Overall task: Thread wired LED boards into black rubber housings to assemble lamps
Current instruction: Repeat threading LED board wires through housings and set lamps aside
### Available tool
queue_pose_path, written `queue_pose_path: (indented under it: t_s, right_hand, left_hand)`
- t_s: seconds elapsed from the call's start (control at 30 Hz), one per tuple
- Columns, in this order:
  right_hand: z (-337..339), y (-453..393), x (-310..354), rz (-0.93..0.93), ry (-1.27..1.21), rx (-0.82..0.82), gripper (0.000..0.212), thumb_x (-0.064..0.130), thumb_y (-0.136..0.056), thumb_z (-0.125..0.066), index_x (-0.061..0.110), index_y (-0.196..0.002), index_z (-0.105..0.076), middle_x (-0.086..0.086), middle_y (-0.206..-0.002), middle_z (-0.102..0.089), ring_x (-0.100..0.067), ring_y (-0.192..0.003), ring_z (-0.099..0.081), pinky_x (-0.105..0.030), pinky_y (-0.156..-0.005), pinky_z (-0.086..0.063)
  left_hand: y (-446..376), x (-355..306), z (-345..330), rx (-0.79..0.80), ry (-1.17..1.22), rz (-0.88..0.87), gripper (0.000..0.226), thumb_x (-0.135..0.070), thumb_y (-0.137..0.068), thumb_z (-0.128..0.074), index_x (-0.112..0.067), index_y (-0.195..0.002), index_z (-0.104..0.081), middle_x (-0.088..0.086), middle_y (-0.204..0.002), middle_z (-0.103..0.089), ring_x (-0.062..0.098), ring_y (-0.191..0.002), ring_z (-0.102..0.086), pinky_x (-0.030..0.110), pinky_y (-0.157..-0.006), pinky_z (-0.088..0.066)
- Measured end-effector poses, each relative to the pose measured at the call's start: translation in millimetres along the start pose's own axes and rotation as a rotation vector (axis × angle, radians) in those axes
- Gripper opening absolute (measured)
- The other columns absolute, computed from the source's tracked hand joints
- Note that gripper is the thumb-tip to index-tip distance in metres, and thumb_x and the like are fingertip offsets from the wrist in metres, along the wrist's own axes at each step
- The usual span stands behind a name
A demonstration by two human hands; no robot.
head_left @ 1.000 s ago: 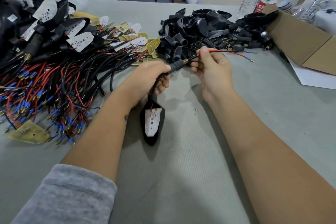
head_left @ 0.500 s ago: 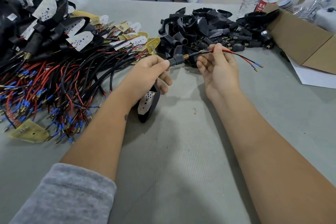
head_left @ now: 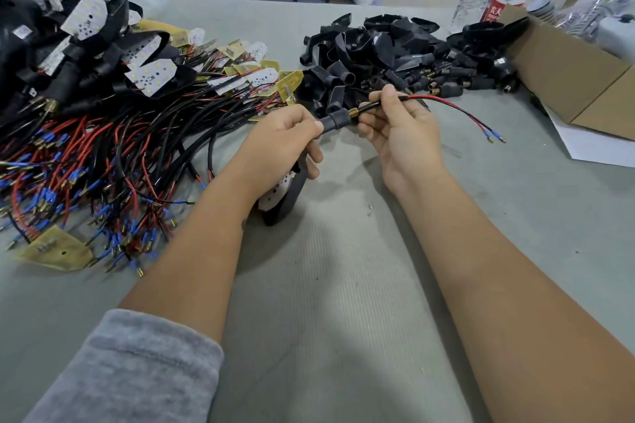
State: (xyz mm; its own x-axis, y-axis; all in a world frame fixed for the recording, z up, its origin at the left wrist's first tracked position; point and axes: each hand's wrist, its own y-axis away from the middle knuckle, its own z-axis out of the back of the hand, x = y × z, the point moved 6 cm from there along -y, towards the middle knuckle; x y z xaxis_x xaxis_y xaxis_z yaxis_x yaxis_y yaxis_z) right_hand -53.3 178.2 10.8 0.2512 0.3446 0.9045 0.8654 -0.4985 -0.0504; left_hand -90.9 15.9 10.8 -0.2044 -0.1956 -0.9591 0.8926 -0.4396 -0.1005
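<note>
My right hand (head_left: 400,134) has the sheathed wire (head_left: 388,102) pinched between thumb and fingers (head_left: 369,118), and it has drawn more of it out: the red and black leads (head_left: 457,109) now trail much farther to the right across the table (head_left: 343,285), their blue-sleeved tips (head_left: 494,138) lying near the white sheet by the cardboard box (head_left: 567,72). A second ago those tips sat closer in.

My left hand (head_left: 281,144) is wrapped tight round the stem of the black rubber housing (head_left: 335,120), thumb on top, the brass threaded end (head_left: 353,111) poking out just beside my right fingertips. The wide end of the housing hangs below my palm, and the LED board (head_left: 276,191) has come right up with it. It lay out lower on the table before; now only part of its white face shows under my hand. So the pull is seating the board, I reckon, though I can't see whether it's fully home.

Out to the left, the heap of wired boards (head_left: 103,154) and finished lamps (head_left: 68,55); ahead, the pile of empty housings (head_left: 378,55). Plenty to go.
</note>
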Motion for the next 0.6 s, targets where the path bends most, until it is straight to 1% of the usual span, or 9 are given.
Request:
queue_pose_path:
  t_s: [0.1,0.23,0.33,0.5,0.6]
  right_hand:
    - [6,-1,3,0.020,-0.077,-0.073,0.022,0.017,-0.101,-0.052,0.005,-0.085,-0.061,0.000,-0.061,-0.059,-0.007,-0.054,-0.057,-0.020,-0.057,-0.052]
    - [11,-1,2,0.013,-0.145,-0.137,0.022,0.019,-0.101,-0.051,0.005,-0.087,-0.061,-0.004,-0.069,-0.058,-0.009,-0.058,-0.058,-0.021,-0.060,-0.053]
    - [14,-2,3,0.011,-0.206,-0.173,0.023,0.020,-0.101,-0.051,0.005,-0.087,-0.061,-0.004,-0.069,-0.057,-0.010,-0.058,-0.057,-0.021,-0.061,-0.054]
    - [15,-2,1,-0.001,-0.291,-0.173,0.024,0.021,-0.102,-0.050,0.007,-0.086,-0.061,-0.005,-0.069,-0.060,-0.011,-0.060,-0.058,-0.022,-0.064,-0.055]
    - [11,-3,0,-0.046,-0.338,-0.133,0.023,0.023,-0.102,-0.049,0.008,-0.089,-0.062,-0.004,-0.065,-0.059,-0.012,-0.060,-0.059,-0.022,-0.065,-0.055]
  left_hand:
    - [0,4,0,0.019,0.010,0.014,0.017,-0.020,-0.098,-0.049,-0.016,-0.082,-0.055,0.005,-0.064,-0.067,0.020,-0.051,-0.063,0.022,-0.048,-0.048]
    - [-2,6,-3,0.030,-0.025,-0.001,0.016,-0.026,-0.096,-0.051,-0.020,-0.082,-0.056,0.004,-0.064,-0.067,0.020,-0.055,-0.065,0.026,-0.055,-0.050]
    - [-2,6,-3,0.034,-0.022,-0.006,0.017,-0.024,-0.096,-0.052,-0.020,-0.080,-0.056,0.003,-0.063,-0.067,0.020,-0.058,-0.065,0.026,-0.058,-0.052]
    - [0,2,-2,0.031,-0.013,-0.019,0.014,-0.023,-0.097,-0.052,-0.018,-0.085,-0.056,0.007,-0.068,-0.067,0.020,-0.058,-0.066,0.027,-0.057,-0.055]
    - [3,-3,1,-0.011,-0.065,-0.084,0.012,-0.023,-0.097,-0.050,-0.019,-0.086,-0.054,0.005,-0.067,-0.067,0.017,-0.054,-0.063,0.022,-0.051,-0.050]
